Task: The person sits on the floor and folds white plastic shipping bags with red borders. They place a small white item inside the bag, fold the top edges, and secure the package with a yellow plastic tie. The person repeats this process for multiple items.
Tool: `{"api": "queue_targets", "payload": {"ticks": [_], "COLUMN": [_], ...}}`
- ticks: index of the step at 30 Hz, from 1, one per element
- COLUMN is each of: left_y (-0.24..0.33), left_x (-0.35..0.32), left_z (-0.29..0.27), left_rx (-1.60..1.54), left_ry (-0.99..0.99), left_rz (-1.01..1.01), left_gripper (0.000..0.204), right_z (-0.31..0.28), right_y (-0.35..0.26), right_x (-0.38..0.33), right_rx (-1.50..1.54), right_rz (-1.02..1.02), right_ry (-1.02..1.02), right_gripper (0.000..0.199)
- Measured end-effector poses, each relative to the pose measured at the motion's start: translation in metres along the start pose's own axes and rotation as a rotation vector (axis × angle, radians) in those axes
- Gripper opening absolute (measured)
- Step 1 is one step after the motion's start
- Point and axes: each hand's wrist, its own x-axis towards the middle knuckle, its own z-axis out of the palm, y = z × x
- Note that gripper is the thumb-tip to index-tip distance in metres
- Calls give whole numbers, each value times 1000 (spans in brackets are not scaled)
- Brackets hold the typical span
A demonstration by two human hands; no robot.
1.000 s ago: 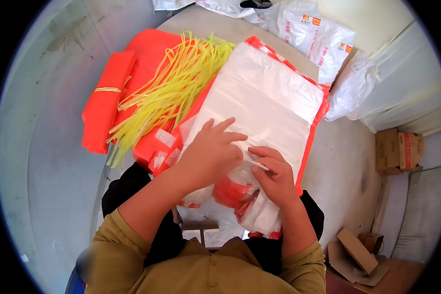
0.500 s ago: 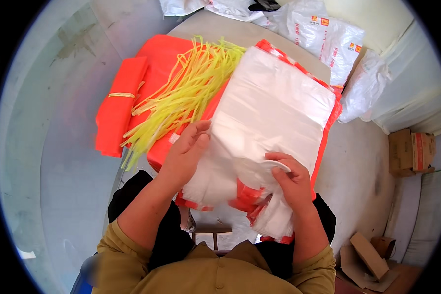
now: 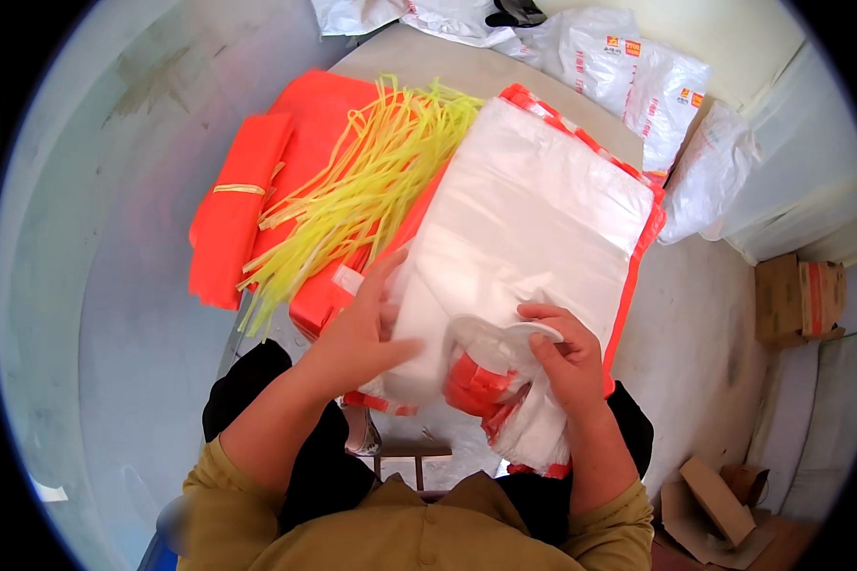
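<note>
A clear plastic bag, the top one of a stack, lies just ahead of both hands, its near end bunched around a folded orange item that shows through the film. The right hand is closed on that bunched mouth, thumb and fingers pinching the plastic; the left hand is open, palm flat against the bag's left edge. To do this well, I judge the left palm should keep the film taut while the right hand eases the orange piece deeper without creasing it. Beyond the left hand lie yellow plastic ties over orange sheets; farther off, on the bench, sit white sacks.
</note>
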Motion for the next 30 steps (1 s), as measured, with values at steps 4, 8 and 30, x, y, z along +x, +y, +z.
{"api": "queue_targets", "payload": {"ticks": [4,8,30], "left_y": [-13,13,12], "left_x": [-7,-14,39], "left_z": [-2,-1,52], "left_rx": [18,-7,720], "left_ry": [-13,25,-32], "left_rz": [193,93,349], "left_gripper": [101,89,34], "right_z": [9,6,13], "right_y": [-4,-12,-23], "right_x": [-2,4,-10], "right_rx": [-181,-735,-990], "right_rz": [-147,-647,-800], "right_ry": [-8,-135,-68], "right_gripper": [24,34,29]}}
